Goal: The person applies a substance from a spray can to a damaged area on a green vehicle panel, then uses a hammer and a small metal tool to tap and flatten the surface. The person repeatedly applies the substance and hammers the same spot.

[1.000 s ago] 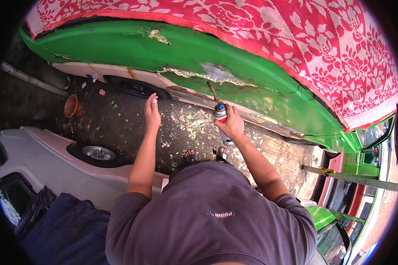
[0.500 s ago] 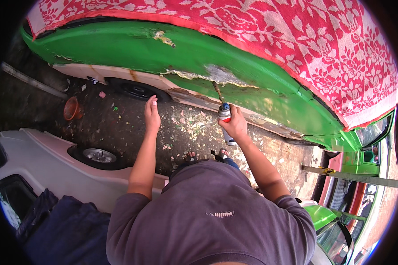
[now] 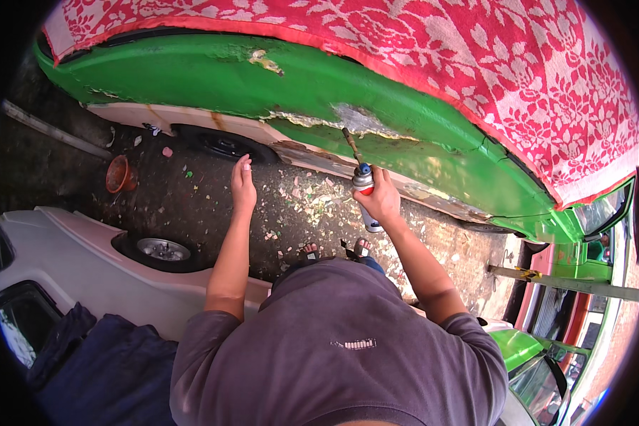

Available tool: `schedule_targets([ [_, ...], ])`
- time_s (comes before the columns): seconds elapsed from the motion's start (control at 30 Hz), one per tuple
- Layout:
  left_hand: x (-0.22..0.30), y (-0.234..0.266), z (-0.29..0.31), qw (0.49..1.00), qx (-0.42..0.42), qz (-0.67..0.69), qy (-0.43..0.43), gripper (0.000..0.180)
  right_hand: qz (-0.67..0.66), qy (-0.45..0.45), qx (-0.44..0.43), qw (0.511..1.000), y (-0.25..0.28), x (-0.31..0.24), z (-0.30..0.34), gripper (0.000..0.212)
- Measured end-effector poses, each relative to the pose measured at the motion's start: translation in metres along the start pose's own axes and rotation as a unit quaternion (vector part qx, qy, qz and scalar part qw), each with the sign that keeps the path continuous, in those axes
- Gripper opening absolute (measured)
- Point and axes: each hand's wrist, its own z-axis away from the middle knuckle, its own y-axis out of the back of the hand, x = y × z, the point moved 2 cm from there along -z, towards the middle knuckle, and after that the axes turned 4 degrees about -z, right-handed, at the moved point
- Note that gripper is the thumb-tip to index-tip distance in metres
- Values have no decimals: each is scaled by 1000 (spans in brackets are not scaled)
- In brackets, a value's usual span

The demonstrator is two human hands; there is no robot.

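Observation:
My right hand grips a small gas torch canister whose thin nozzle points up at a bare grey patch where paint has come off the green car body. My left hand is raised with fingers together and flat, close to the lower sill of the car beside a dark wheel. It holds nothing. My feet in sandals stand on the ground below.
A red and white flowered cloth covers the top of the green car. Paint flakes litter the dark ground. A white car with a wheel stands at my left. An orange pot sits on the ground. More green vehicle parts at the right.
The view has shifted slightly. My right hand with the torch stays at the peeled patch, and my left hand has stayed raised near the sill.

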Motion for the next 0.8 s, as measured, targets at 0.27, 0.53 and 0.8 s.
schedule_targets([
  [0.27, -1, 12, 2, 1000, 15, 0, 9, 39, -8, 33, 3, 999, -10, -15, -9, 71],
  [0.53, 5, -2, 24, 999, 31, 3, 23, 39, -1, 16, -18, 1000, 16, 15, 4, 72],
  [0.8, 1, -10, 80, 992, 124, -14, 29, 38, -76, 88, -48, 992, 23, 41, -3, 71],
])
